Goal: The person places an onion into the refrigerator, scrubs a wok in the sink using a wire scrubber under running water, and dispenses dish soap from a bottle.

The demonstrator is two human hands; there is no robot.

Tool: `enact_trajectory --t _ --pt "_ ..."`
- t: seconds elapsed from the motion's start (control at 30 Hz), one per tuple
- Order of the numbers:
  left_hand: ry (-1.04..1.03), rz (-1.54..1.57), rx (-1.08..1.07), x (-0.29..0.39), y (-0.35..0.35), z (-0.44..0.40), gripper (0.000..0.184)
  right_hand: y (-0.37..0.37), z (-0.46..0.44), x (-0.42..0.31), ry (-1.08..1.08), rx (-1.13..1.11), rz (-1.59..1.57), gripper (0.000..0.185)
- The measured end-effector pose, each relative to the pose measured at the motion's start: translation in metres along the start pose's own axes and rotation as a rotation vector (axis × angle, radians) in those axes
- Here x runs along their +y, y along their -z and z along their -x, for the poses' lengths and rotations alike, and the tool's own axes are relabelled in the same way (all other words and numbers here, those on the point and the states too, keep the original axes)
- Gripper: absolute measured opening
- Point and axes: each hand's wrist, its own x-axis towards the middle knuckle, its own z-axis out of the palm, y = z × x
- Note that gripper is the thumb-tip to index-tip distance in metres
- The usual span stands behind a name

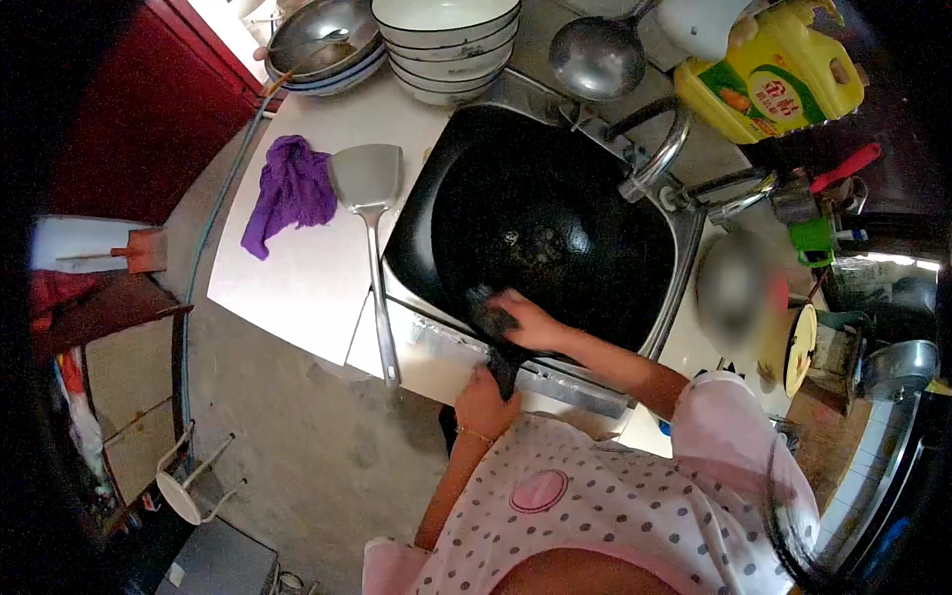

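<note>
A large black wok (605,213) rests in the sink (684,258), with a little water and small bits at its bottom. My left hand (484,399) is closed round the wok's dark handle at the near edge of the sink. Inside the wok's near side, my right hand (531,324) presses a dark scrubber (483,302) against the wall; the scrubber is blurred and partly under my fingers. Left of the sink, a metal spatula (375,238) lies on the counter with its handle reaching over the front edge. A purple cloth (291,193) lies crumpled beyond it.
Stacked white bowls (446,59) and metal basins (327,45) stand at the back left. A ladle (598,58) lies behind the faucet (662,149). A yellow oil jug (778,84) stands at the back right. A small stool (183,496) is on the floor at left.
</note>
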Motion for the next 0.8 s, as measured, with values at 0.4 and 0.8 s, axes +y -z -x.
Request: enact_trajectory --t 0.4,0.8 --pt "-0.099 -0.073 0.049 -0.004 0.002 -0.001 0.045 0.151 0.036 0.083 -0.361 0.026 1.357 0.041" --pt "-0.041 -0.042 0.027 -0.001 0.003 -0.004 0.047 0.018 -0.025 0.042 0.182 -0.049 0.153 0.048"
